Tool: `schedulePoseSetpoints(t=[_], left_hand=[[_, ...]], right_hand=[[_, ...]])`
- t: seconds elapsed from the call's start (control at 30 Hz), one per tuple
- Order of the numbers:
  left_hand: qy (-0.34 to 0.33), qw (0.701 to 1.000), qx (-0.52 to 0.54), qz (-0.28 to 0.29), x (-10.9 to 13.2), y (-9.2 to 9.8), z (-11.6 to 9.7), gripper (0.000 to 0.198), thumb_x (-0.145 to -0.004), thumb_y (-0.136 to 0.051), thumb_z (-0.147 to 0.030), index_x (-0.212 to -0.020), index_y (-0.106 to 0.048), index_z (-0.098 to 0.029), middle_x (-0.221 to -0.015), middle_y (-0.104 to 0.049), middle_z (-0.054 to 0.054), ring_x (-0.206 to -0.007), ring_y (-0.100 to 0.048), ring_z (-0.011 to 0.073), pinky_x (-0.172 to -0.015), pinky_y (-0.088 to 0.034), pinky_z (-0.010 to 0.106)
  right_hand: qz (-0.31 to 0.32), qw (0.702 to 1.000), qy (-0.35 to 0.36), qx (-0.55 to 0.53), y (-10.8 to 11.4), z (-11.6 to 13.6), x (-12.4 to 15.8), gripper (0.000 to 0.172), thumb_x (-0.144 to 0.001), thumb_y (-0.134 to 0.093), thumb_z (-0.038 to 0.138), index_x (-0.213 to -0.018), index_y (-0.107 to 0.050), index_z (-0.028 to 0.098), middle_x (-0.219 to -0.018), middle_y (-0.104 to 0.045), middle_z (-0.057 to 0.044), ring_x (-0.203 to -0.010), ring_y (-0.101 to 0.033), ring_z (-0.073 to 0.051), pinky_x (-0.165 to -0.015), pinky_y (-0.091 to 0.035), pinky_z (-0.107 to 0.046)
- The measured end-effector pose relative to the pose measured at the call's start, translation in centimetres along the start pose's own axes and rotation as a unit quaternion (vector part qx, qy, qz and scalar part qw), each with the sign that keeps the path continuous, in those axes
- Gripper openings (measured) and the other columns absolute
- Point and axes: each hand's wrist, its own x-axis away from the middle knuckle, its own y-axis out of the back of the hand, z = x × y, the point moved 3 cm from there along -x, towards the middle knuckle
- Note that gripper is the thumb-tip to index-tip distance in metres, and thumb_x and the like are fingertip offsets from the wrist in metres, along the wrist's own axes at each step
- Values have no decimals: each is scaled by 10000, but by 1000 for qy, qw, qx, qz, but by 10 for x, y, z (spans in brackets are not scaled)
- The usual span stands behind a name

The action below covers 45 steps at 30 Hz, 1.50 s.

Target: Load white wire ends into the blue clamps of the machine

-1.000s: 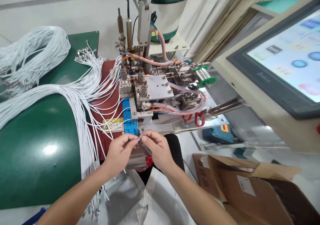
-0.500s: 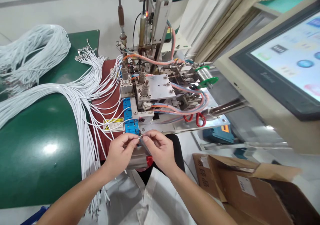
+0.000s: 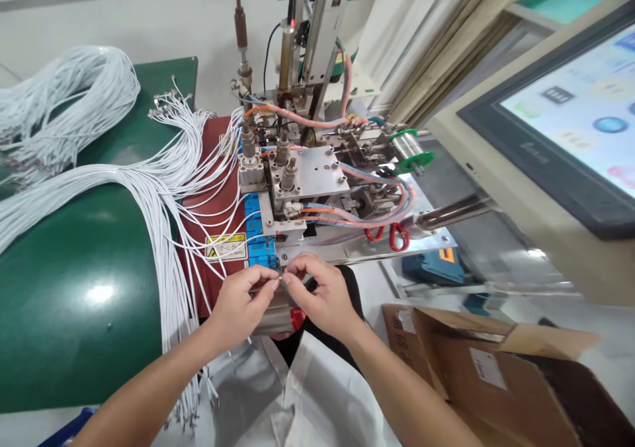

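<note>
My left hand (image 3: 242,303) is closed in a pinch on the end of a white cable (image 3: 281,277), of which only a tiny light tip shows. Fingertip to fingertip with it, my right hand (image 3: 323,296) pinches at the same cable end. Both hands are just in front of a row of blue clamps (image 3: 258,232) on the machine's near edge. Several white cables (image 3: 161,255) run from the bundle on the left to these clamps, and others hang down beside my left forearm.
A metal soldering machine (image 3: 317,169) with hoses and a green wire spool (image 3: 414,153) stands ahead. A coiled cable bundle (image 3: 99,80) lies on the green table (image 3: 64,282). At right are a touchscreen (image 3: 570,116) and an open cardboard box (image 3: 466,367).
My hands have shifted slightly to the right and stay fingertip to fingertip. The right hand's fingers have moved a little at the cable end.
</note>
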Motion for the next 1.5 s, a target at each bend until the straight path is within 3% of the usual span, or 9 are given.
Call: schedulePoseSetpoints(t=[0.2, 0.37, 0.67, 0.97, 1.1, 1.2, 1.3, 1.37, 1.5], left_hand=[[19, 999, 32, -36, 4, -6, 5, 140, -839, -463, -266, -845, -556, -161, -707, -613, 7, -624, -569, 108, -579, -450, 199], [23, 998, 41, -42, 4, -4, 6, 160, -843, -461, -294, -851, -552, -162, -674, -586, -4, -594, -549, 101, -565, -440, 198], [44, 995, 91, 26, 1, -2, 5, 156, -849, -448, -289, -853, -544, -166, -654, -558, -16, -550, -533, 92, -555, -448, 204], [-14, 996, -55, 67, 1, 4, -2, 143, -830, -437, -192, -842, -580, -188, -737, -619, -13, -646, -554, 103, -615, -413, 203], [-27, 985, -122, 115, 1, 5, -4, 129, -814, -447, -183, -784, -572, -190, -655, -594, -30, -587, -525, 97, -567, -382, 200], [-3, 995, -80, 61, 1, 6, -1, 112, -831, -447, -232, -811, -549, -190, -652, -597, -30, -577, -532, 94, -555, -394, 195], [10, 999, -34, -21, 2, 5, 4, 124, -843, -445, -273, -839, -532, -185, -687, -611, -17, -604, -557, 99, -578, -418, 200], [11, 999, -21, -39, 3, 4, 6, 121, -841, -452, -273, -844, -531, -181, -690, -609, -14, -611, -563, 101, -582, -426, 203], [10, 1000, -13, -22, 2, 3, 9, 117, -838, -459, -257, -857, -544, -179, -681, -602, -15, -619, -565, 101, -590, -432, 204]], right_hand=[[-112, 992, -35, -50, -17, 0, 10, 120, -747, -527, 162, -632, -539, 195, -614, -549, 5, -589, -525, -132, -591, -433, -259], [-123, 987, -35, -95, -19, -3, 11, 114, -752, -536, 161, -644, -540, 196, -637, -552, -1, -613, -538, -137, -615, -448, -272], [-3, 999, 4, -41, -7, -4, -1, 96, -736, -539, 158, -647, -532, 192, -625, -556, 4, -579, -516, -120, -566, -429, -248], [139, 986, 51, 78, 7, 8, -10, 75, -710, -523, 115, -668, -541, 175, -623, -549, 0, -590, -497, -118, -563, -397, -228], [182, 971, 78, 135, 5, 14, -11, 111, -694, -519, 95, -620, -550, 173, -593, -538, -6, -588, -487, -129, -570, -375, -244], [91, 995, -15, 23, -3, 9, -7, 133, -744, -516, 169, -614, -544, 172, -582, -548, -4, -557, -491, -121, -541, -388, -234], [-5, 979, -138, -152, -18, -2, 4, 174, -777, -502, 248, -624, -534, 169, -574, -569, -3, -525, -501, -113, -514, -412, -227], [-31, 971, -159, -176, -25, -6, 9, 166, -760, -529, 259, -625, -550, 165, -591, -580, -8, -548, -508, -118, -540, -425, -236], [-19, 978, -150, -147, -22, -9, 8, 122, -726, -566, 251, -643, -589, 164, -615, -589, -12, -567, -510, -122, -541, -419, -235]])
